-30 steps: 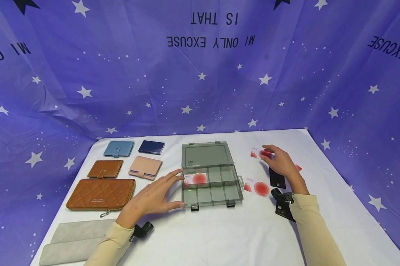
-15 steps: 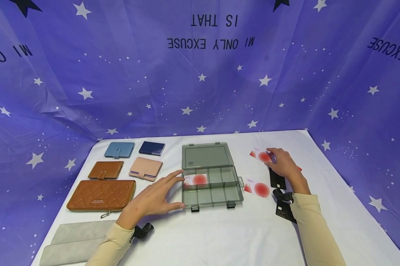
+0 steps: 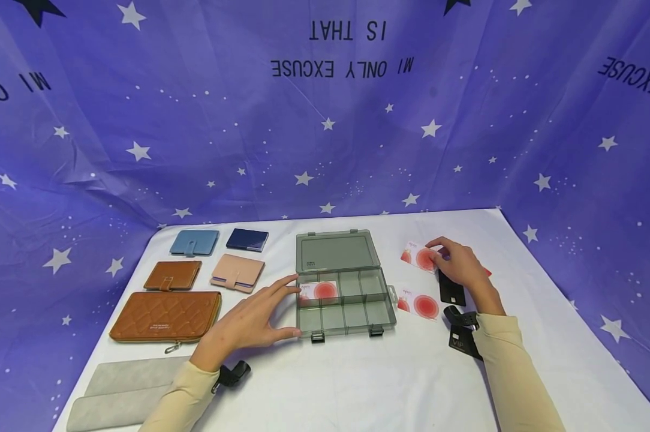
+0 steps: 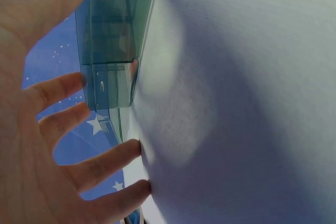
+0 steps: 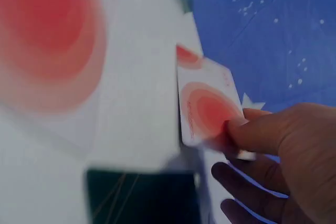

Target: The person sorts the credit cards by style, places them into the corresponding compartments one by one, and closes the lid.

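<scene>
The right hand (image 3: 459, 264) pinched a white plastic card with a red circle (image 3: 419, 258) by its right end, raised off the white-clothed table (image 3: 390, 378), long axis running left-right, tilted slightly. The left hand (image 3: 247, 324), fingers spread and relaxed, rested against the left wall of the open, smoky-grey compartmented plastic box (image 3: 346, 303).

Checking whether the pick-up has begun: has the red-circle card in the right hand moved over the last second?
Yes. The card pinched by the right hand has shifted slightly left, toward the open grey box.
</scene>
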`<state>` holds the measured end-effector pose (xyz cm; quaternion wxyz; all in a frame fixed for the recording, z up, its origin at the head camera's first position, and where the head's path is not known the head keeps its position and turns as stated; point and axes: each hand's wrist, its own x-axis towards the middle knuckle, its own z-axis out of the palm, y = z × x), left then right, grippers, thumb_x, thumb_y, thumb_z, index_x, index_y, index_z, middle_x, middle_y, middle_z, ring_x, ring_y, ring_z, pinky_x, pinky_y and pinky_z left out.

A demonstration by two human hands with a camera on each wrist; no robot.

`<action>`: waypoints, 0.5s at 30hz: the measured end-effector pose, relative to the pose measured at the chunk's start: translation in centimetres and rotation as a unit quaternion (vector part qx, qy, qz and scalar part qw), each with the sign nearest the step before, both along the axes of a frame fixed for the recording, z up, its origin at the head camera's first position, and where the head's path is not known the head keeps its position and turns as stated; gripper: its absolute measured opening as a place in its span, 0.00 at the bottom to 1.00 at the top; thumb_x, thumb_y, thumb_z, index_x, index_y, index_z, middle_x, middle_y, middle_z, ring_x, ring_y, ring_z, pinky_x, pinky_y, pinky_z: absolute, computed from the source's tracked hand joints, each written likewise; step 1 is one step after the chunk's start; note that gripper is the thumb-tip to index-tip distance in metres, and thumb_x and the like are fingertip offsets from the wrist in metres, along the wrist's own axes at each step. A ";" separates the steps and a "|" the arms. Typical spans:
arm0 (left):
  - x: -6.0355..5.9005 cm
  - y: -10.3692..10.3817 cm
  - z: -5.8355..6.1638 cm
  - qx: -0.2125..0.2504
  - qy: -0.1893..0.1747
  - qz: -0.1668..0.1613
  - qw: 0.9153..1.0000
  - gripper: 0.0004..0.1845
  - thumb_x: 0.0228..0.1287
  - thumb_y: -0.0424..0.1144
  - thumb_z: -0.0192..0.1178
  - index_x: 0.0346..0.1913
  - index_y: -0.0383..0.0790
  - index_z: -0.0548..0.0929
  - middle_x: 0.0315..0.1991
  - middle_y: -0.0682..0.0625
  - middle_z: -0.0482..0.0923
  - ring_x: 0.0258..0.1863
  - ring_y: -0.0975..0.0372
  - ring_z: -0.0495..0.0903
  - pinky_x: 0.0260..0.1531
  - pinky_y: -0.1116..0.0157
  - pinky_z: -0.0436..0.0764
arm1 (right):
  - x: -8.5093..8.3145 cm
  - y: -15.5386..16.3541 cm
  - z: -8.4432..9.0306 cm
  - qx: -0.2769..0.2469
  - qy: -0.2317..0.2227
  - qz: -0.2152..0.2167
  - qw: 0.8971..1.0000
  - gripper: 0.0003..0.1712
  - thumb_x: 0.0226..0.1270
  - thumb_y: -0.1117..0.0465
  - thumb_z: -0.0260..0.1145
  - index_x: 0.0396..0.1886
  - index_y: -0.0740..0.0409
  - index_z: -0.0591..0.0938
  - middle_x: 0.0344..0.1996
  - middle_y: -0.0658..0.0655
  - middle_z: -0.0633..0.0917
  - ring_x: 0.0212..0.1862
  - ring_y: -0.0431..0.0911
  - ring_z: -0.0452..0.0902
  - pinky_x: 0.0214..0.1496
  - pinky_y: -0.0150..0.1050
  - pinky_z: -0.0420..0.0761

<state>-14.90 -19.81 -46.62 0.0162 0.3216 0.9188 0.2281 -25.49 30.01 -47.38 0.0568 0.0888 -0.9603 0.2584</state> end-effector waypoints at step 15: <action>-0.1 -0.1 0.0 -0.001 0.010 -0.001 1.000 0.45 0.64 0.68 0.72 0.77 0.47 0.74 0.85 0.49 0.60 0.73 0.47 0.75 0.62 0.44 0.82 | 2.2 -8.2 3.3 -0.146 0.031 0.084 0.985 0.12 0.77 0.59 0.73 0.54 0.56 0.88 0.41 0.57 0.92 0.49 0.57 0.92 0.52 0.50 0.89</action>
